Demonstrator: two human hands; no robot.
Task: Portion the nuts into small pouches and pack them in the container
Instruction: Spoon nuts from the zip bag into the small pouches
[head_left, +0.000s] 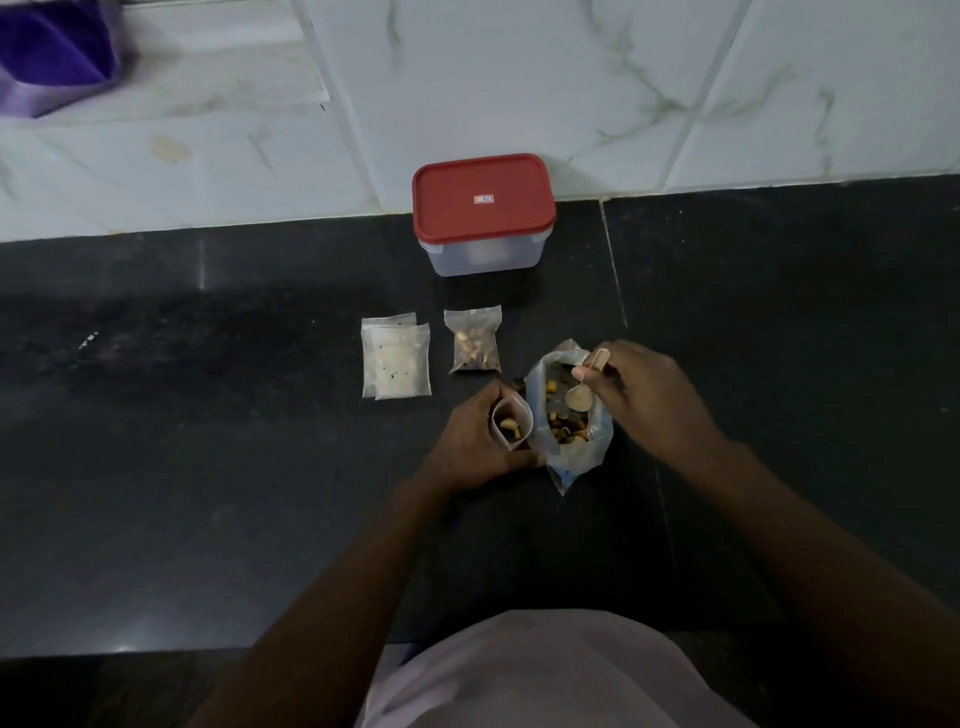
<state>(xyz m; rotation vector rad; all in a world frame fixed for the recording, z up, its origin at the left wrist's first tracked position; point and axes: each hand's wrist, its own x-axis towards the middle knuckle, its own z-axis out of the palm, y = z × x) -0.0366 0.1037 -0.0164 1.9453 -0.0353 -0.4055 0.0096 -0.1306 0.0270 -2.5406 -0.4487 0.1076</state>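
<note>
Just right of the left hand (478, 441), and touching it, the large nut bag (571, 457) stood open on the table (208, 415), with mixed nuts (566, 428) visible inside.

Hands:
- Left hand: fingers curled round a small pouch (511, 423), its mouth held open beside the bag. A few nuts lay in its bottom.
- Right hand (649, 400): thumb and fingers pinched the handle of a small spoon (582, 397), bowl down over the bag mouth. The bowl looked empty, but this was not certain.

Progress (judged):
- One filled pouch (475, 343) lay flat just beyond the left hand and appeared finished.
- The pouch in hand was only just started.
- A short stack of empty pouches (396, 358) lay beyond and to the left of the left hand, left to be filled.
- The container (478, 257) sat farther beyond both hands, by the wall, with its red lid (483, 200) on. No pouch was seen to be packed, so the packing step looked not yet begun.
- Overall the task seemed early, well under half done.

Not readable:
- Whether the filled pouch was sealed.
- How many pouches were in the stack (at least two).
- What, if anything, was behind the container's cloudy wall.
- The lower part of the held pouch, hidden by the fingers.
- How much was left in the bag.
- A purple object (52, 57) far beyond the left hand, blurred and cut off by the frame edge, unidentified.
</note>
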